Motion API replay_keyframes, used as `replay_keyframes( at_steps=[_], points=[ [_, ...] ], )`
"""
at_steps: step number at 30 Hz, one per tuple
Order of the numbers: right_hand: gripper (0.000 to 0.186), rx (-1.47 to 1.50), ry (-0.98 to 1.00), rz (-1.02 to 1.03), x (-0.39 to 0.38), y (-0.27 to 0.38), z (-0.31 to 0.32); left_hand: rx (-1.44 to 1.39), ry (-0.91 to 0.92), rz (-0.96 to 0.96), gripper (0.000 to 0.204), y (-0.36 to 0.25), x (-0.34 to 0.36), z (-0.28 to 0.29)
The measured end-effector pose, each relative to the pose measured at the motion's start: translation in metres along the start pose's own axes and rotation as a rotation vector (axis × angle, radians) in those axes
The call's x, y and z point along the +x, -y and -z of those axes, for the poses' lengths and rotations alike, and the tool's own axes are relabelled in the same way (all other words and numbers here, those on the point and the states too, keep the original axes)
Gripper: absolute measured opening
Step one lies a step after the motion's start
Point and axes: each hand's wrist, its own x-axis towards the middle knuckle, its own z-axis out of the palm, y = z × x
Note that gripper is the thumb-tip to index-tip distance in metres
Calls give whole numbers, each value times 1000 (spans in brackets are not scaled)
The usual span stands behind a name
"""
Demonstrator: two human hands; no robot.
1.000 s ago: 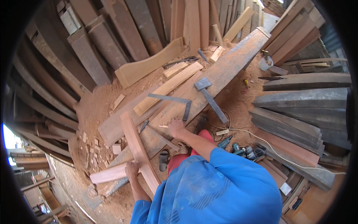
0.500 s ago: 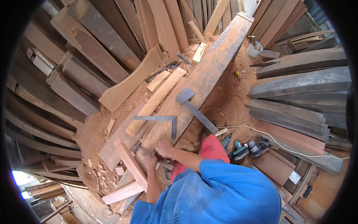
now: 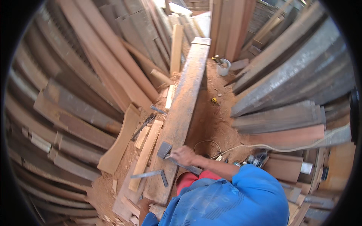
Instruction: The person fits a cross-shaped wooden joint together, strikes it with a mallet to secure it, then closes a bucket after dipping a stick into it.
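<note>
My right hand (image 3: 183, 155), smeared by motion, is over the handle of a dark mallet (image 3: 164, 150); whether its fingers close on it I cannot tell. The mallet lies across a long, dust-covered plank bench (image 3: 182, 103). A small pointed tip shows beside the fingers, too blurred to name. At the lower edge my left hand (image 3: 145, 205) curls at the end of a wooden piece (image 3: 157, 211), partly hidden by my blue sleeve. Between the hands, a metal carpenter's square (image 3: 148, 174) rests across a pale timber strip (image 3: 146, 156) and the bench.
Stacked boards (image 3: 81, 150) crowd the left; dark curved planks (image 3: 279, 83) line the right. A white bucket (image 3: 223, 67) with tools stands beyond the bench. A pale cord (image 3: 271, 147) crosses the sawdust floor near power tools (image 3: 258, 158). A yellow item (image 3: 214, 100) lies there.
The view has swung round. My right hand has left the work beside my left hand and reached forward to the mallet. My left hand stays low by the wood.
</note>
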Motion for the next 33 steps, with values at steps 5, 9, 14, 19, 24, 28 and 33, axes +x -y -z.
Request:
replay_keyframes(
  at_steps=[5,9,14,19,24,28,33],
  points=[
    [19,204,-638,-302,-54,-67,64,82,-465,-337,97,-85,24,54],
    [24,201,-790,-660,-152,-129,22,342,-688,-827,94,-194,-4,72],
    [16,-18,-914,-1160,-332,-179,-135,516,-498,-905,67,-253,8,84],
    [15,208,-934,-1684,-377,-120,-229,675,-427,-845,64,-259,8,119],
    [26,427,-998,-1869,-410,-86,-341,760,-407,-851,65,-273,11,119],
    [16,594,-1068,-1874,-404,-77,-352,748,-433,-830,68,-275,10,123],
    [10,748,-1890,-1887,-419,-65,-327,783,-386,-868,70,-280,23,132]
  ],
)
